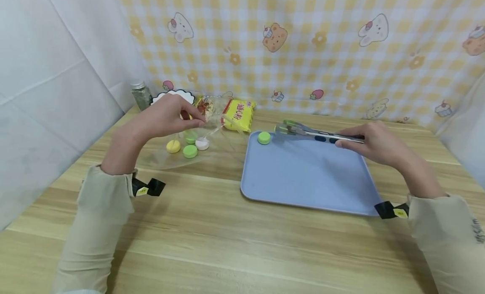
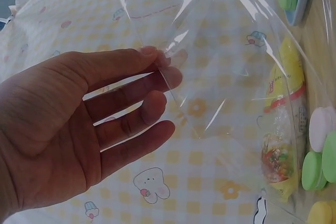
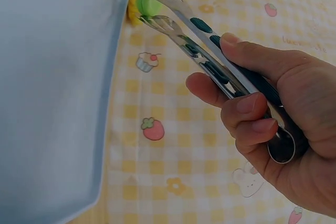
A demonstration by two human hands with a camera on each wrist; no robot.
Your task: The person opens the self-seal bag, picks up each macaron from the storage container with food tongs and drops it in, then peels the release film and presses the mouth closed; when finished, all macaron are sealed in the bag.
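Note:
My left hand (image 1: 166, 115) pinches the edge of a clear plastic bag (image 2: 210, 77) between thumb and forefinger, lifting it above the table. Through the film show a yellow macaron (image 1: 173, 146), a pale pink macaron (image 1: 202, 143) and green macarons (image 1: 190, 151). My right hand (image 1: 379, 143) grips metal tongs (image 3: 205, 51) with dark inlays, held over the far edge of a blue tray (image 1: 303, 176). Between the tong tips sits a green macaron (image 3: 149, 2). One more green macaron (image 1: 264, 137) lies in the tray's far left corner.
Behind the bag lie a yellow food packet (image 1: 239, 115), a white scalloped-edge item (image 1: 185, 95) and a jar of green flakes (image 1: 142, 96). A checked curtain (image 1: 303, 54) hangs along the table's back edge, with white cloth (image 1: 49, 96) at the left.

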